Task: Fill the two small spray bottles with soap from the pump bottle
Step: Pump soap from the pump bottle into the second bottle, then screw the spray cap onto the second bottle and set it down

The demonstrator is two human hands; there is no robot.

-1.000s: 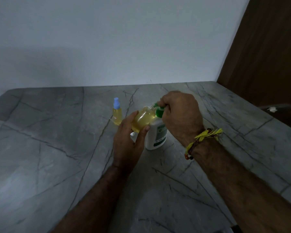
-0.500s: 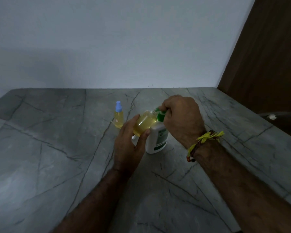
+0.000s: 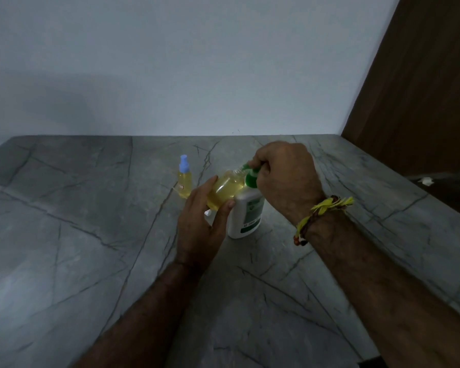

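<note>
Soap is going into the open spray bottle [image 3: 225, 191], tilted in the left hand's [image 3: 201, 229] curled grip, touching the pump bottle [image 3: 247, 213] on the bench [image 3: 91, 235]. The right hand [image 3: 284, 179] closes over the green pump head [image 3: 251, 176]. Next, seemingly, steady presses with neck kept under the spout, then recapping; the capped bottle [image 3: 184, 181] stands beyond, left of the pump bottle.

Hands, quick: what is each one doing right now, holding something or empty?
Left hand: holds the open spray bottle, tilted toward the pump spout.
Right hand: fingers curled over the pump bottle's green pump head.
</note>
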